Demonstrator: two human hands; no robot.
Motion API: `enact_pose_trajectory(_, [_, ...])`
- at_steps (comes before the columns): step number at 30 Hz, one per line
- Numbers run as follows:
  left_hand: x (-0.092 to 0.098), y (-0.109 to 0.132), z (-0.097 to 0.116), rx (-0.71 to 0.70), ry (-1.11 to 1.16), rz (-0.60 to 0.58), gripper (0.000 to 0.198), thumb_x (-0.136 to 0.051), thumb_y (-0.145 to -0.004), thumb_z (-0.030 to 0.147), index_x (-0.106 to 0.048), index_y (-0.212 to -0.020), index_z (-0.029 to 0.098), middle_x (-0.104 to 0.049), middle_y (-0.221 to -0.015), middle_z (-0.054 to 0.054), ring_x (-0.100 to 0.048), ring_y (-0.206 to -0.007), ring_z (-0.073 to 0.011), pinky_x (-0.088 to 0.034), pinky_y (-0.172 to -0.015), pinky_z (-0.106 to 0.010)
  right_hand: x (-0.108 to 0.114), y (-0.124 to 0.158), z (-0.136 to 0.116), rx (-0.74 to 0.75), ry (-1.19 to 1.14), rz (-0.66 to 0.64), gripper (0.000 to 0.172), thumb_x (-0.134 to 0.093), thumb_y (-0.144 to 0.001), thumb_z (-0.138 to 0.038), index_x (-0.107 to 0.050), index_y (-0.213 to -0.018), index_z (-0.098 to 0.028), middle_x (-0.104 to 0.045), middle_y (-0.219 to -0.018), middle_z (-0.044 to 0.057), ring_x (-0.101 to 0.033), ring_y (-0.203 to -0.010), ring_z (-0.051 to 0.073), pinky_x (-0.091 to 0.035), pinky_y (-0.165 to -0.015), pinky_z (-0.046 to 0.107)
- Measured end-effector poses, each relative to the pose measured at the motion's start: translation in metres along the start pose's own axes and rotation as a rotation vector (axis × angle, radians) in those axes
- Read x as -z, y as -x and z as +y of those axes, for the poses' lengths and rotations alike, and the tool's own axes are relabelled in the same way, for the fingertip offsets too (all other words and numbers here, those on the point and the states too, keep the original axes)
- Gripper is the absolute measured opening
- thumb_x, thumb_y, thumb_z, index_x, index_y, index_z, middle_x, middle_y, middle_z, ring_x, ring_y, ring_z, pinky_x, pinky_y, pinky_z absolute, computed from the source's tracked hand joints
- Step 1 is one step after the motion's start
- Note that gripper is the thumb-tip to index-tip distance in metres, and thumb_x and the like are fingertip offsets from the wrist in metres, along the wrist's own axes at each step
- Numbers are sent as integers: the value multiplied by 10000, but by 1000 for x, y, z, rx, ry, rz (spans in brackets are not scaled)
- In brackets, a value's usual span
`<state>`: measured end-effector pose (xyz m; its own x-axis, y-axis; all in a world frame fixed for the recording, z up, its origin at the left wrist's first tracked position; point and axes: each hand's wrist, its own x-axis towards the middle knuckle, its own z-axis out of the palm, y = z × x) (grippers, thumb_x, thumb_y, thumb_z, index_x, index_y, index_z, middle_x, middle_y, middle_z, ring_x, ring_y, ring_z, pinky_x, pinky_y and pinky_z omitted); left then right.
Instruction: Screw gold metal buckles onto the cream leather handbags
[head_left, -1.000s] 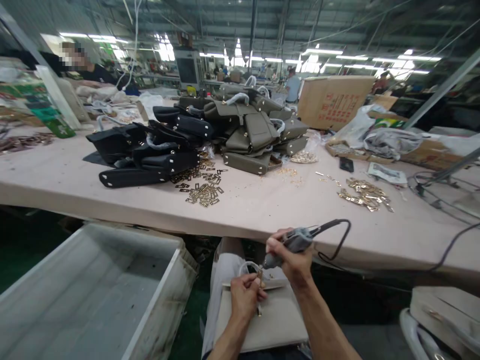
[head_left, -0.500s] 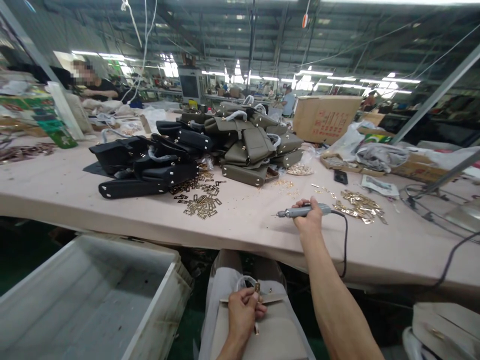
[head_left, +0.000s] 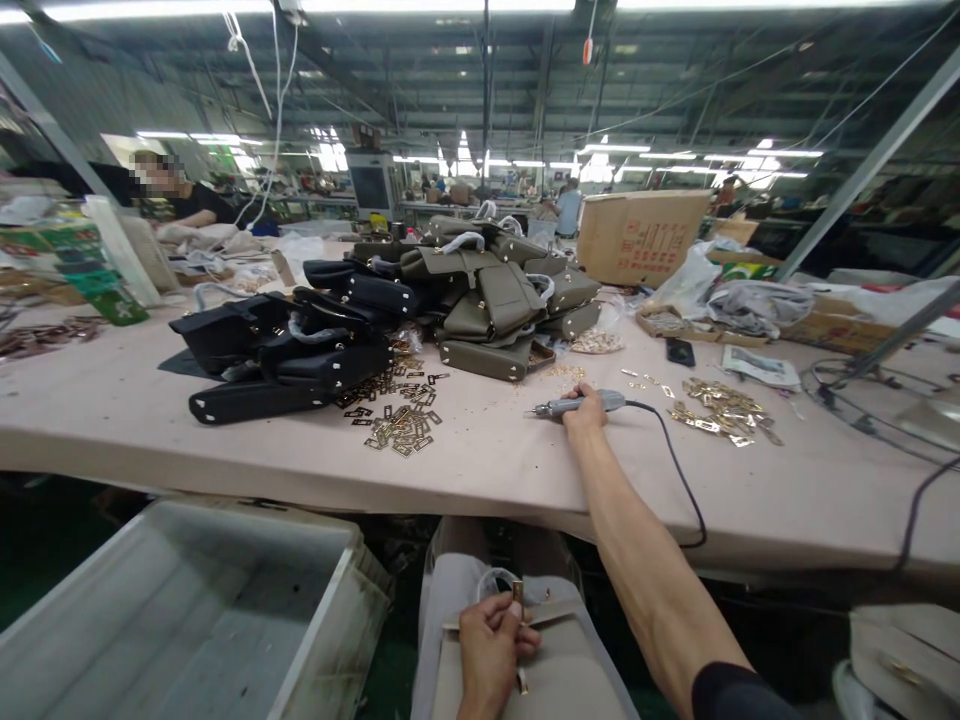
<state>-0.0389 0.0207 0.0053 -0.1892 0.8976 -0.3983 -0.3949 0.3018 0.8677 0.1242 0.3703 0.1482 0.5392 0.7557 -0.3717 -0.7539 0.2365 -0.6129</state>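
Note:
On my lap lies a beige handbag (head_left: 559,655) with a wrapped handle. My left hand (head_left: 491,640) is over its flap, thumb and fingers pinching a small gold metal plate (head_left: 517,592). Another gold piece (head_left: 523,682) shows just below those fingers on the bag front. Out over the table, my right hand (head_left: 586,408) is wrapped round a grey electric screwdriver (head_left: 559,407), its bit pointing left and its cord trailing off to the right. Small gold fittings (head_left: 566,372) are scattered just beyond this hand.
Black handbags (head_left: 277,345) and olive handbags (head_left: 495,300) are heaped mid-table beside loose gold plates (head_left: 401,430). More gold plates (head_left: 724,408), a phone (head_left: 680,351) and a carton (head_left: 637,235) are on the right. A white bin (head_left: 315,600) stands lower left. A person (head_left: 195,200) sits far left.
My right hand has moved the electric screwdriver left and slightly farther across the table. My left hand keeps its pinch on the gold plate. The view has tilted up slightly.

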Motion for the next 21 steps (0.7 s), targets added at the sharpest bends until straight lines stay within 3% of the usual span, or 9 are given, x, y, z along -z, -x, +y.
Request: enact_pose_trajectory(21, [-3,-13,-10,33,-22,29,659,-845,-597,654,-736,-890,74,-752,-710,-148,-692,-484,-193,-526,-434,-244,0,-9,10,88,45,15,308,-687,-760,-77,-418,-784,-225,-558,-649,-65,-503,-469,87,-497,-406,209])
